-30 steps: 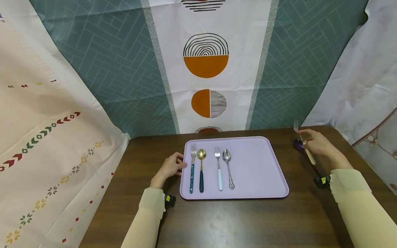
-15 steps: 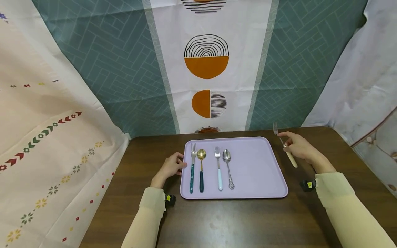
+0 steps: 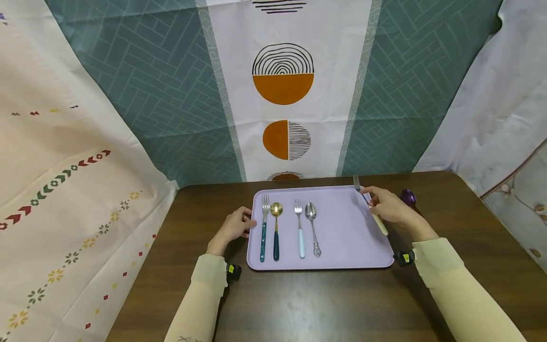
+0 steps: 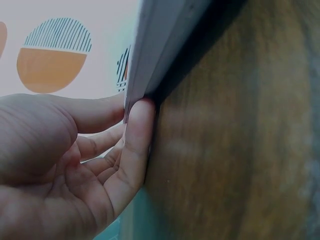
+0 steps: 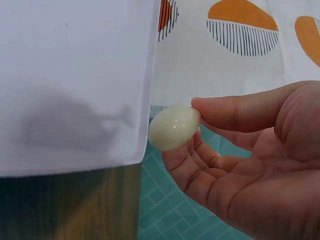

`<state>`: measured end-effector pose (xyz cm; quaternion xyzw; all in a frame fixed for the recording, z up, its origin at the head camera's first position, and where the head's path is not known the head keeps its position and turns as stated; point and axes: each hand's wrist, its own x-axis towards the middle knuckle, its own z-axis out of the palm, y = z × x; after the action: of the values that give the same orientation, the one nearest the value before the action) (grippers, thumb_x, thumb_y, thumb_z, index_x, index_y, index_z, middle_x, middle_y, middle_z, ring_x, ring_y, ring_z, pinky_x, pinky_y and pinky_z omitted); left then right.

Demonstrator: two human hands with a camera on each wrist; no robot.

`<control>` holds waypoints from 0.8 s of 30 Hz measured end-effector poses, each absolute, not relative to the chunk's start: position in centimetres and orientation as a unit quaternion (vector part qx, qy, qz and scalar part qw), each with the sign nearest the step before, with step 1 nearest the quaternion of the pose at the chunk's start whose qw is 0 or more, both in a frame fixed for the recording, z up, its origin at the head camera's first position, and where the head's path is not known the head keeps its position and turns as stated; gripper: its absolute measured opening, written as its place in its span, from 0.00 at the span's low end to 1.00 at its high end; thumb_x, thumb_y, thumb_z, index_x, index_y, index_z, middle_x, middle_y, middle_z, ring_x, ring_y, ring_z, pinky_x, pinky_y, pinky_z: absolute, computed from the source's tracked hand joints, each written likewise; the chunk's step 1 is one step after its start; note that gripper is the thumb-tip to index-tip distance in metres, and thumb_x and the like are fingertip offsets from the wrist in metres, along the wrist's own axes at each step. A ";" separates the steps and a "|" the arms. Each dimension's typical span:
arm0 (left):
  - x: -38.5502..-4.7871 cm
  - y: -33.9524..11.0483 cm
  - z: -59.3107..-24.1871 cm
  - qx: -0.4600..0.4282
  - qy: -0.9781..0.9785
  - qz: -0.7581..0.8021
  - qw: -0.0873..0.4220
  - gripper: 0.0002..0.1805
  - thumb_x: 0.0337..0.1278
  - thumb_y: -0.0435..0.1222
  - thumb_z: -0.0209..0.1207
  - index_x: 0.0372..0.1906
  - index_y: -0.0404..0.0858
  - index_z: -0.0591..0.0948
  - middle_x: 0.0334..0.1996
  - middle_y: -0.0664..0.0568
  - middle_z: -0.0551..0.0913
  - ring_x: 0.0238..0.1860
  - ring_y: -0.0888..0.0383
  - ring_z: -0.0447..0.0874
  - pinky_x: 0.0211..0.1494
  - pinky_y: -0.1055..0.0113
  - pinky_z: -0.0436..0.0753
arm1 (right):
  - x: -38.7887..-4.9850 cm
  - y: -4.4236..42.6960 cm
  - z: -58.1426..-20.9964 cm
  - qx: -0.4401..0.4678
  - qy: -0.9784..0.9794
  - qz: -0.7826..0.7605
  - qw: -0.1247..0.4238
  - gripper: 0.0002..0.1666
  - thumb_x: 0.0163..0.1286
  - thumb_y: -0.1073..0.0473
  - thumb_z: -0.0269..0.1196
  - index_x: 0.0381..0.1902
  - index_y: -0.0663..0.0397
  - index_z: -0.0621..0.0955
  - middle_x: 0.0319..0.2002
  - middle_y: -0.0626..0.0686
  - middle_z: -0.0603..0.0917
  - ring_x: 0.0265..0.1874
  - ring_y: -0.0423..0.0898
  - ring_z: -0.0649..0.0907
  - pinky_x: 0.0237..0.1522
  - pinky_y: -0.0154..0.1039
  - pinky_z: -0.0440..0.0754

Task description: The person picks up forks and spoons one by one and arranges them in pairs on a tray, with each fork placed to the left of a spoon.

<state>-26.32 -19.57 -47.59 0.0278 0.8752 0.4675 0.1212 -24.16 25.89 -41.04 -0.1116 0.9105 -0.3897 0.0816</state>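
My right hand (image 3: 391, 207) pinches a fork with a cream handle (image 3: 379, 224) over the right side of the lilac tray (image 3: 342, 242). In the right wrist view the rounded handle end (image 5: 175, 127) points at the camera, and its tines are hidden. At the tray's left edge, my left hand (image 3: 234, 224) grips the rim, thumb above and a finger below in the left wrist view. Lying on the tray from left to right are a teal-handled fork (image 3: 262, 240), a gold spoon with a dark green handle (image 3: 276, 242), a pale-blue-handled fork (image 3: 301, 242) and an ornate silver spoon (image 3: 314, 232).
A shiny purple spoon (image 3: 408, 197) lies on the brown table (image 3: 299, 304) right of the tray, its handle mostly behind my right arm. Patterned cloth (image 3: 282, 95) hangs behind the table, with more cloth at both sides.
The right hand has carried the cream-handled fork leftward from beside the purple spoon to over the tray's right side. My left hand keeps its hold on the tray rim.
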 end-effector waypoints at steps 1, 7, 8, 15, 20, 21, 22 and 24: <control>-26.3 -19.5 -47.6 0.027 0.875 0.468 0.121 0.20 0.70 0.30 0.64 0.61 0.30 0.74 0.38 0.43 0.78 0.34 0.53 0.83 0.35 0.62 0.90 | -24.2 25.7 -41.1 -0.112 0.910 -0.389 0.084 0.33 0.66 0.74 0.60 0.69 0.69 0.70 0.35 0.58 0.75 0.31 0.50 0.75 0.28 0.40 0.76; -26.3 -19.4 -47.5 0.025 0.873 0.472 0.118 0.20 0.69 0.29 0.64 0.61 0.30 0.74 0.37 0.43 0.77 0.34 0.53 0.83 0.35 0.62 0.90 | -24.3 25.3 -41.2 -0.112 0.909 -0.390 0.095 0.34 0.65 0.73 0.60 0.70 0.69 0.69 0.34 0.57 0.75 0.30 0.49 0.76 0.27 0.40 0.77; -26.3 -19.4 -47.5 0.025 0.873 0.473 0.118 0.20 0.69 0.29 0.64 0.61 0.30 0.74 0.37 0.43 0.77 0.34 0.53 0.83 0.35 0.62 0.90 | -24.3 25.2 -41.2 -0.111 0.908 -0.392 0.098 0.34 0.65 0.74 0.59 0.70 0.69 0.69 0.34 0.58 0.75 0.30 0.50 0.76 0.27 0.41 0.78; -26.4 -19.4 -47.7 0.027 0.872 0.475 0.118 0.19 0.69 0.29 0.64 0.60 0.30 0.74 0.37 0.43 0.77 0.34 0.53 0.83 0.34 0.61 0.90 | -24.2 24.5 -41.4 -0.105 0.897 -0.414 0.113 0.33 0.66 0.75 0.59 0.70 0.71 0.69 0.33 0.57 0.74 0.26 0.48 0.77 0.26 0.48 0.85; -26.4 -19.5 -47.8 0.026 0.873 0.472 0.115 0.19 0.69 0.29 0.64 0.60 0.30 0.74 0.37 0.43 0.78 0.34 0.52 0.83 0.34 0.61 0.90 | -24.3 23.8 -41.5 -0.107 0.895 -0.418 0.116 0.34 0.64 0.76 0.59 0.69 0.71 0.70 0.32 0.56 0.74 0.26 0.48 0.77 0.25 0.50 0.87; -26.4 -19.5 -47.8 0.025 0.873 0.472 0.115 0.19 0.69 0.29 0.64 0.60 0.30 0.74 0.37 0.43 0.78 0.34 0.53 0.83 0.34 0.61 0.90 | -24.3 23.6 -41.5 -0.109 0.895 -0.417 0.117 0.34 0.64 0.76 0.59 0.69 0.71 0.70 0.32 0.56 0.74 0.25 0.48 0.77 0.25 0.50 0.87; -26.5 -19.5 -47.8 0.023 0.873 0.474 0.116 0.20 0.69 0.29 0.65 0.61 0.30 0.74 0.37 0.43 0.78 0.34 0.53 0.83 0.34 0.61 0.90 | -24.3 23.5 -41.5 -0.111 0.895 -0.415 0.118 0.34 0.64 0.76 0.60 0.69 0.71 0.70 0.31 0.56 0.75 0.25 0.48 0.77 0.25 0.50 0.87; -26.5 -19.4 -47.8 0.023 0.872 0.474 0.117 0.20 0.69 0.29 0.65 0.61 0.30 0.74 0.37 0.43 0.78 0.34 0.53 0.83 0.34 0.62 0.90 | -24.3 23.2 -41.6 -0.113 0.897 -0.411 0.120 0.34 0.63 0.76 0.60 0.68 0.71 0.70 0.31 0.55 0.75 0.25 0.47 0.77 0.25 0.49 0.87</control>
<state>-26.47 -19.41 -47.78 0.0226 0.8722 0.4744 0.1172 -24.29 23.16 -41.64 -0.1134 0.8968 -0.4105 0.1199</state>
